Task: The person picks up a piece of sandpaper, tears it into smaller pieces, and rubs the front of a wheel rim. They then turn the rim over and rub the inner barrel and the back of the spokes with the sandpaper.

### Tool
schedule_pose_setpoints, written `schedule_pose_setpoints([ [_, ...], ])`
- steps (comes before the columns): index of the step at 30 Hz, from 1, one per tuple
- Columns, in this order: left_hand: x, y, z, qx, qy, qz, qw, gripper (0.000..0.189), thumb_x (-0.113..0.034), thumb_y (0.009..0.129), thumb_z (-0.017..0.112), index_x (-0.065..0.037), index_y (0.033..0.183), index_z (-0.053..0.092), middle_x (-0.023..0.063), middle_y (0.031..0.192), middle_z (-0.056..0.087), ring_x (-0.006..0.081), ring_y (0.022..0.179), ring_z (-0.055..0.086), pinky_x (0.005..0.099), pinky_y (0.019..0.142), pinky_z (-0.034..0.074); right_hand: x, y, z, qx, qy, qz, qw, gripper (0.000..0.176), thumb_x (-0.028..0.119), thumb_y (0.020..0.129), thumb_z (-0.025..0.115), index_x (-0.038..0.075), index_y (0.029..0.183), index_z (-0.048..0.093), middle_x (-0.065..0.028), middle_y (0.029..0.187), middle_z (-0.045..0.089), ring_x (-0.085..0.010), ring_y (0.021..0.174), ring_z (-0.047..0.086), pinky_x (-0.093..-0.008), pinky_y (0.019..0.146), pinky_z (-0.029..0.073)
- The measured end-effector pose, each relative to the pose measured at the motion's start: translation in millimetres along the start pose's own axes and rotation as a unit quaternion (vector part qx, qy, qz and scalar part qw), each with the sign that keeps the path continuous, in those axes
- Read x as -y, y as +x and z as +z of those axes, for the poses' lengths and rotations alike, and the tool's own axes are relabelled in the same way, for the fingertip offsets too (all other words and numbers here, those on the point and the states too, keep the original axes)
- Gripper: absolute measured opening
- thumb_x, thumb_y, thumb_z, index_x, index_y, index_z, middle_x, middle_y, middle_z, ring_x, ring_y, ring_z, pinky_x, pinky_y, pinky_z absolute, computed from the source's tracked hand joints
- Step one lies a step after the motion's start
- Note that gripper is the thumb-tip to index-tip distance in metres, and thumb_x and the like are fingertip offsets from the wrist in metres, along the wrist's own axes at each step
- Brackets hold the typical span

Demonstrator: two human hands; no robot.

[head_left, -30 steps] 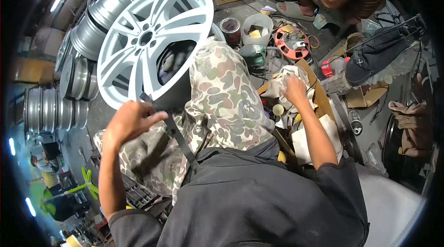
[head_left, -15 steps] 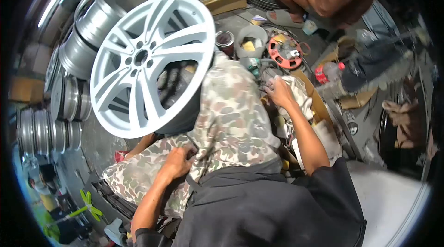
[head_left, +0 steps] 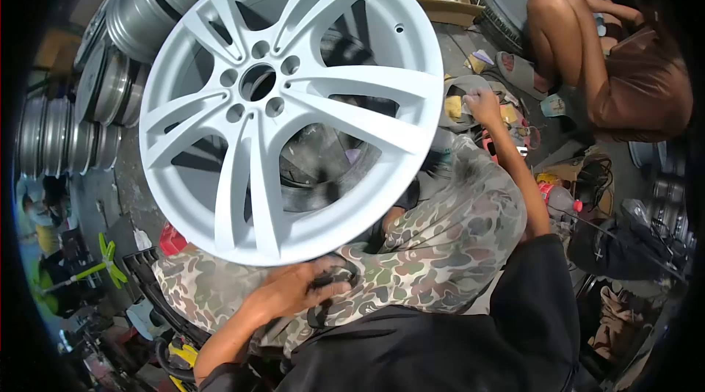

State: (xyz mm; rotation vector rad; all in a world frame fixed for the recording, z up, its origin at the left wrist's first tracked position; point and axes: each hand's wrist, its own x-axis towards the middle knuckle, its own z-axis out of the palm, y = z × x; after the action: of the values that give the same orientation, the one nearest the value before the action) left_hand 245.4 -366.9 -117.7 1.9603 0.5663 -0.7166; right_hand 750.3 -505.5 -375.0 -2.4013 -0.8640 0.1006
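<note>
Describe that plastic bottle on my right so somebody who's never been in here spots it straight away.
Start at the big white wheel, then go right to your right hand and follow the forearm toward the elbow. Just outside that forearm is a clear plastic bottle. Its red label and bright red cap set it apart from the black fabric below it in the picture.

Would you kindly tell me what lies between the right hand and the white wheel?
In the head view, part of a grey bucket with a yellow piece in it shows between the right hand and the white wheel.
</note>
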Motion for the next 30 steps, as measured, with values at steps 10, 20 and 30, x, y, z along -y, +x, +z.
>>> schedule_pose_setpoints([
  [10, 88, 22, 44, -0.088, -0.039, 0.055, 0.994, 0.049, -0.044, 0.090, 0.076, -0.007, 0.122, 0.070, 0.0083, 0.117, 0.072, 0.0266, 0.109, 0.065, 0.0374, 0.093, 0.052, 45, -48, 56, 0.068, 0.063, -0.097, 0.991, 0.030, 0.019, 0.083, 0.073, 0.008, 0.110, 0.071, -0.0184, 0.099, 0.068, -0.0398, 0.088, 0.066, -0.0491, 0.077, 0.052],
  [20, 64, 35, 46, -0.060, 0.014, 0.010, 0.998, 0.067, -0.061, 0.090, 0.067, -0.001, 0.120, 0.066, 0.0204, 0.107, 0.070, 0.0363, 0.102, 0.065, 0.0445, 0.090, 0.051, 65, -110, 46, 0.106, -0.002, -0.078, 0.991, 0.029, 0.016, 0.084, 0.073, 0.007, 0.111, 0.071, -0.0166, 0.096, 0.069, -0.0352, 0.084, 0.067, -0.0455, 0.074, 0.053],
  [30, 83, 8, 73, -0.066, -0.020, 0.003, 0.998, 0.056, -0.054, 0.095, 0.063, -0.001, 0.111, 0.067, 0.0211, 0.101, 0.072, 0.0401, 0.099, 0.069, 0.0483, 0.090, 0.053, 71, -126, 32, 0.090, -0.044, -0.069, 0.993, 0.028, 0.015, 0.084, 0.073, 0.006, 0.111, 0.072, -0.0165, 0.095, 0.070, -0.0333, 0.083, 0.068, -0.0441, 0.074, 0.053],
])
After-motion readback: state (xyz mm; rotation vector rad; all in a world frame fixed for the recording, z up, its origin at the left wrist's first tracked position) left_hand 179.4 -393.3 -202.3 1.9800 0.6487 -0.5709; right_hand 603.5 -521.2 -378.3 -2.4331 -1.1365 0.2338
